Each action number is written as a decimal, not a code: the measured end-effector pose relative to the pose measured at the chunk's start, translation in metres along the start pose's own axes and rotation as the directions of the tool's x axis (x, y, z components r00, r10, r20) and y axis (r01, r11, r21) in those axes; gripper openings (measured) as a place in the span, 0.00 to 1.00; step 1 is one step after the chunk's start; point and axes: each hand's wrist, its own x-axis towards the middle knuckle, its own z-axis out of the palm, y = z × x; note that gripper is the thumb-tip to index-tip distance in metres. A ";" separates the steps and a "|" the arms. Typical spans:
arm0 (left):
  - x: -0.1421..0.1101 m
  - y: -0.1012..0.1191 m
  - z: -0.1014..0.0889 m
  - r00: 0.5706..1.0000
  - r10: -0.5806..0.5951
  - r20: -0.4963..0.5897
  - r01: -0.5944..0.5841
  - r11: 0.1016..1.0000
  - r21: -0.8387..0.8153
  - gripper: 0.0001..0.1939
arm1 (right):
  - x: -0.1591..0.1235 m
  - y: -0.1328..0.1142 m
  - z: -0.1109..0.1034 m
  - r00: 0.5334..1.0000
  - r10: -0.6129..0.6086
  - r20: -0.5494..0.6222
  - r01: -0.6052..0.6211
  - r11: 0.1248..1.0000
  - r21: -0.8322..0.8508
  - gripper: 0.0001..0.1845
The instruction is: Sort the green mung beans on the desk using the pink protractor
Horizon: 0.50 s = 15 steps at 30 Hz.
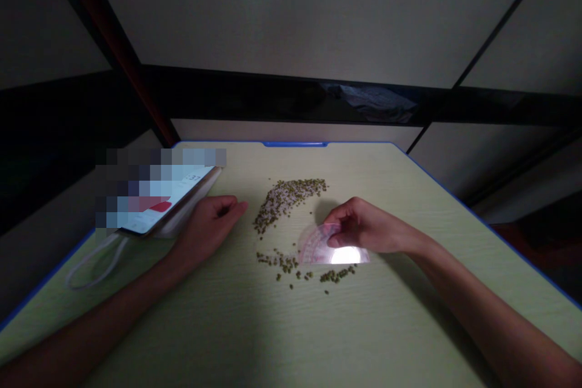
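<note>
My right hand pinches a clear plastic protractor with pink markings, its straight edge toward me and glare on its right part. Beyond it to the left lies a curved heap of small green beans mixed with pale grains. Smaller groups of green beans are scattered close to the protractor's left end and front edge. My left hand rests on the table left of the heap, its fingers curled closed, with nothing seen in them.
A phone with a lit screen, partly pixelated, leans on a pale support at the left, and a white strap loops from it. The light wooden table has a blue rim. Pale panels stand behind it.
</note>
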 end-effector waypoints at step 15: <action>-0.001 -0.001 0.000 1.000 0.013 -0.011 -0.013 1.000 -0.001 0.18 | -0.001 0.001 -0.005 0.997 0.036 -0.073 -0.033 0.999 0.039 0.02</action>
